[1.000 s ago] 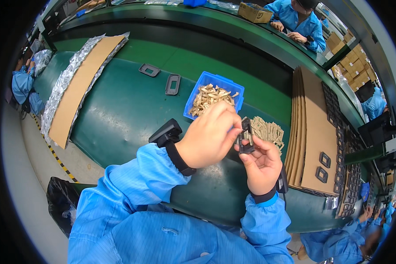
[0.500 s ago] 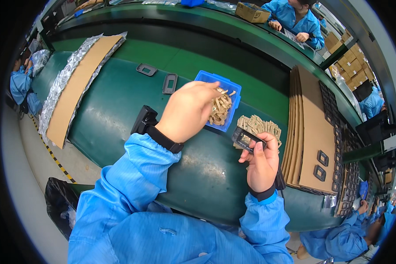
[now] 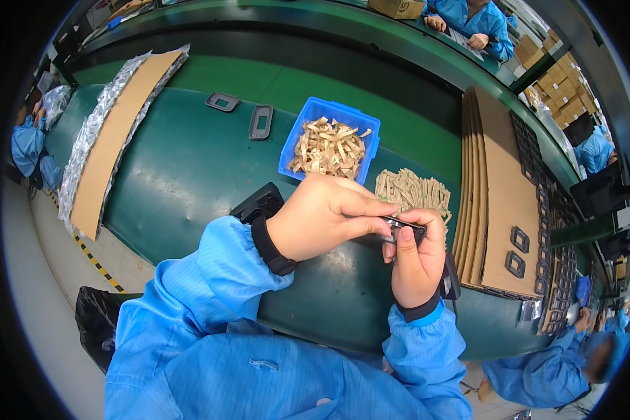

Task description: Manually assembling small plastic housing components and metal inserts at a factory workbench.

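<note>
My right hand (image 3: 418, 262) is closed round a small black rectangular plastic frame (image 3: 414, 229), its thumb on the near side. At the frame's left end, the thumb and fingers of my left hand (image 3: 322, 213) are pinched against it. Whether anything thin lies between those fingertips is hidden. Just beyond my left hand stands a blue plastic box (image 3: 289, 155) filled with loose tan paper-like strips (image 3: 331, 148). A spread of flatter tan strips (image 3: 413, 190) lies on the table, beyond my right hand.
Two black frames (image 3: 261, 122) (image 3: 222, 102) lie at the far left of the box. Stacked cardboard sheets (image 3: 493, 210) carrying many black frames stand at right. Another cardboard piece (image 3: 129, 133) rests on silvery wrapping at left. A co-worker (image 3: 469, 28) sits across the bench.
My left hand has moved from over the blue box toward me and to the right, onto the frame. In my right hand the frame has tilted, now showing more edge-on.
</note>
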A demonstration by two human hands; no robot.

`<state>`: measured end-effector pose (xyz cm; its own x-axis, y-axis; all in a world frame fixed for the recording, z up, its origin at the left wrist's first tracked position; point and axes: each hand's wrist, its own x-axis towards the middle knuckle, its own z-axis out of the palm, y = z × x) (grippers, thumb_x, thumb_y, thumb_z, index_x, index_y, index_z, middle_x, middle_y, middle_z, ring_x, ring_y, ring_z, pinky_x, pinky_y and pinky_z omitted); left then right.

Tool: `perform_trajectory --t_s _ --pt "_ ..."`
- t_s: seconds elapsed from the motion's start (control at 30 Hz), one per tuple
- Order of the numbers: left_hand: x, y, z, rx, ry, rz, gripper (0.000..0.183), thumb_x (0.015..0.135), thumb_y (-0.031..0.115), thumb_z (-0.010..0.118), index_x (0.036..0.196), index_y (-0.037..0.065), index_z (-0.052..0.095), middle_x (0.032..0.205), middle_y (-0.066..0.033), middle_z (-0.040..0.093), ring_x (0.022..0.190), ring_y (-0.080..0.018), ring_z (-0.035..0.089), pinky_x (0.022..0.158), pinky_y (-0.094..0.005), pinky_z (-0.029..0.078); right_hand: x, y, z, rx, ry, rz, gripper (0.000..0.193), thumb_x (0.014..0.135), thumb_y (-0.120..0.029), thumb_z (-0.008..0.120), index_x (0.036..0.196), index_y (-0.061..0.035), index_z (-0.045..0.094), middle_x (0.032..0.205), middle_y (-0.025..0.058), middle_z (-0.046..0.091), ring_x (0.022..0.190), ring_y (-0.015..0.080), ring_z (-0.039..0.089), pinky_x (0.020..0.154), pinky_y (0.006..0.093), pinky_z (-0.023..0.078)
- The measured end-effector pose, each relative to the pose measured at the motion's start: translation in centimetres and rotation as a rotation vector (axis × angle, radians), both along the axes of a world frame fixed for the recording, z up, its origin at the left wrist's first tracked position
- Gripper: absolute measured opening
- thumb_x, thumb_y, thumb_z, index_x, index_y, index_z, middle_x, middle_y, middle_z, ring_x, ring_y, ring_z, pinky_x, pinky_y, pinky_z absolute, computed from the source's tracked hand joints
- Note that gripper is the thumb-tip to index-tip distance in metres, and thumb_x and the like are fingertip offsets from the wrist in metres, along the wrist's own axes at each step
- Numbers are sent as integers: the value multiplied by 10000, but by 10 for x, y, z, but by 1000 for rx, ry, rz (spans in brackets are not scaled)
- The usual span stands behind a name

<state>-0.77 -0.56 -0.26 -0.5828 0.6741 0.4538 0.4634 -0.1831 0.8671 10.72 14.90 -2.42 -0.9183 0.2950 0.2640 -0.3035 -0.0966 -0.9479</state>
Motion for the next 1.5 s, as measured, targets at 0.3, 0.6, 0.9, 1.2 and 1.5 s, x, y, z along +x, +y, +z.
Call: perform_trajectory --t_s 0.3,0.6,0.9,1.2,1.5 --pt "0 2 -2 74 325 82 242 786 28 815 1023 30 771 879 -121 756 758 -240 733 671 -309 571 1 -1 1 4 49 -9 115 1035 -106 543 1117 -31 515 990 55 537 674 69 507 586 207 433" --pt "2 4 -3 103 352 104 231 787 26 810 1014 30 773 879 -114 757 754 -240 733 655 -312 573 1 -2 2 9 48 -26 95 1036 -105 534 1096 -33 521 988 52 536 676 63 505 580 201 427" --pt "7 5 -3 42 418 152 141 824 51 776 963 32 761 844 -113 745 736 -254 723 645 -326 562 3 -5 9 -3 -27 -95 124 1053 -163 530 1090 -45 542 849 20 554 612 51 497 532 190 409" --pt "7 3 -2 -221 354 176 106 883 52 699 976 3 715 793 -153 701 694 -277 700 627 -347 544 -4 3 11 -363 -243 -41 219 1079 -259 470 1127 -55 533 820 64 599 563 117 571 476 230 487" --pt "3 -1 -4 -285 47 139 119 886 89 743 883 -26 712 736 -92 710 655 -91 678 577 -243 535 -2 6 6 -533 -219 147 276 1084 -245 409 1131 3 521 903 135 632 652 193 655 564 296 593"
